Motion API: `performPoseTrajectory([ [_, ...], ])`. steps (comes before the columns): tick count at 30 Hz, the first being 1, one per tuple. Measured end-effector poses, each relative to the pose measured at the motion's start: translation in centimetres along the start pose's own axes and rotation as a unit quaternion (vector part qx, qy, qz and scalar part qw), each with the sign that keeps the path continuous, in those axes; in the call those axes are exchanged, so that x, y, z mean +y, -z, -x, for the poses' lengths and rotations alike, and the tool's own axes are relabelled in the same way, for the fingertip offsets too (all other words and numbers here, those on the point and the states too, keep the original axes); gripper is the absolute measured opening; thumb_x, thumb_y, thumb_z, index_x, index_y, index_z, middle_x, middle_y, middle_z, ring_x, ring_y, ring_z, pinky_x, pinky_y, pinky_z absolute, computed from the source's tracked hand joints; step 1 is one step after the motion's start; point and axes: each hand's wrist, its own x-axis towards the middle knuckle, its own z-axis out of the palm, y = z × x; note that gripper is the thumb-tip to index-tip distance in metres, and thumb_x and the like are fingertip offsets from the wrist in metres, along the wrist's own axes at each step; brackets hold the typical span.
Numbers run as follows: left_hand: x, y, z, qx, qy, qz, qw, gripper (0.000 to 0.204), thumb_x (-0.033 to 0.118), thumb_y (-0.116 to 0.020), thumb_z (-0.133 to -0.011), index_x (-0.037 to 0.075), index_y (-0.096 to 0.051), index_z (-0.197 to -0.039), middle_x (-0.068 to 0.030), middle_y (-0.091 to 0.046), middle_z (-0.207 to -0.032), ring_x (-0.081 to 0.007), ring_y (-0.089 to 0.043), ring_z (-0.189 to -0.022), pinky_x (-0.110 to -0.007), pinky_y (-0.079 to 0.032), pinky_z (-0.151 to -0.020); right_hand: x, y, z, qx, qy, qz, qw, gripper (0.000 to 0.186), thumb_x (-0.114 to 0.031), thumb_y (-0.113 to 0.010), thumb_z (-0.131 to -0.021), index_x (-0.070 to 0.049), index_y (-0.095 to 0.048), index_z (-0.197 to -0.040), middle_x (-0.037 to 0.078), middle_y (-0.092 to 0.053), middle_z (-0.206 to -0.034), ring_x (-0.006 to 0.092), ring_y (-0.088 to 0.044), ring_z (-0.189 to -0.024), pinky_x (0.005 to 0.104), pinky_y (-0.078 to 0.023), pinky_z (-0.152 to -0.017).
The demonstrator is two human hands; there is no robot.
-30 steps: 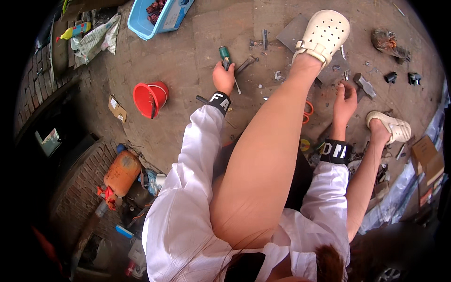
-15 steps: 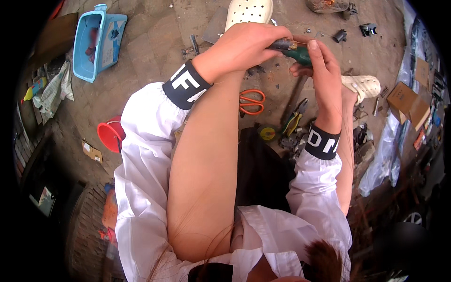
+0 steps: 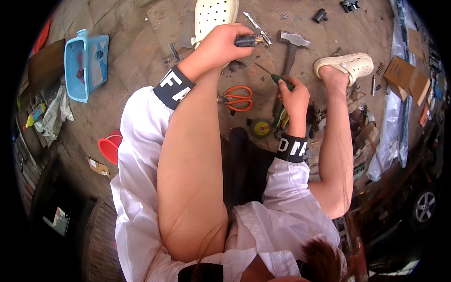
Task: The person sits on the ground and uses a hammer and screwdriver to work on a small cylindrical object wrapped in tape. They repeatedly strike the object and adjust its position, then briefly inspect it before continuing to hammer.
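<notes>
My left hand [image 3: 220, 46] is closed round a dark cylindrical part [image 3: 244, 41] with a coppery end, held above the floor by my left shoe. My right hand [image 3: 295, 99], lower and further right, grips a green-handled screwdriver [image 3: 277, 79]. Its thin shaft points up and left, apart from the cylinder. A hammer [image 3: 293, 40] lies on the floor beyond my right hand. Between my legs are orange-handled scissors [image 3: 238, 99] and a round yellow-green disc [image 3: 261, 127]. Yellow-handled pliers [image 3: 282, 117] are partly hidden by my right wrist.
Cream clogs [image 3: 348, 65] are on my feet. At left stand a blue plastic tub [image 3: 75, 70] and a red bucket [image 3: 111, 146]. A cardboard box [image 3: 407, 77] lies on plastic sheeting [image 3: 387, 145] at right. Small metal parts and a slim silver tool [image 3: 256, 26] are scattered ahead.
My right hand has drawn away from the cylinder, down toward me, with the screwdriver still in it. The screwdriver's shaft and the hammer now show. My left hand has shifted slightly left in view.
</notes>
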Motion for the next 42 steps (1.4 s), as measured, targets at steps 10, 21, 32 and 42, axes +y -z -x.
performPoseTrajectory([
  [10, -2.2, -2.6, -2.3, -0.079, -0.283, -0.426, 0.855, 0.01, 0.013, -0.064, -0.072, 0.008, -0.061, -0.08, -0.0028, -0.059, -0.08, -0.0205, -0.056, -0.085, -0.032, -0.043, -0.078, -3.2, 2.8, 4.9, 0.08, 0.005, -0.07, 0.994, 0.031, -0.02, -0.062, -0.085, -0.002, -0.065, -0.111, 0.02, -0.068, -0.097, 0.0306, -0.067, -0.09, 0.0344, -0.05, -0.081],
  [21, -0.3, -3.4, -2.7, -0.08, -0.163, -0.516, 0.837, 0.014, 0.017, -0.058, -0.073, 0.007, -0.067, -0.071, -0.0065, -0.061, -0.078, -0.0229, -0.055, -0.088, -0.035, -0.042, -0.08, -4.3, 0.7, 5.2, 0.064, 0.055, -0.055, 0.995, 0.028, -0.022, -0.062, -0.085, -0.007, -0.067, -0.108, 0.019, -0.068, -0.09, 0.0347, -0.066, -0.082, 0.0374, -0.051, -0.072],
  [32, 1.8, -1.8, -3.2, -0.197, -0.088, -0.54, 0.813, 0.007, 0.014, -0.065, -0.068, 0.009, -0.069, -0.072, -0.0098, -0.066, -0.078, -0.0272, -0.057, -0.092, -0.042, -0.038, -0.096, -5.5, -0.2, 4.5, 0.064, 0.086, -0.006, 0.994, 0.025, -0.024, -0.062, -0.084, -0.012, -0.068, -0.105, 0.016, -0.067, -0.082, 0.035, -0.064, -0.078, 0.0399, -0.051, -0.068],
  [42, 1.5, 0.7, -0.4, 0.046, -0.256, -0.337, 0.905, 0.004, 0.01, -0.059, -0.074, 0.007, -0.061, -0.074, -0.0038, -0.059, -0.076, -0.0212, -0.057, -0.084, -0.033, -0.046, -0.072, -5.8, -0.2, 4.1, 0.062, 0.083, -0.013, 0.995, 0.025, -0.024, -0.062, -0.083, -0.012, -0.069, -0.104, 0.017, -0.067, -0.082, 0.036, -0.064, -0.078, 0.0408, -0.051, -0.069],
])
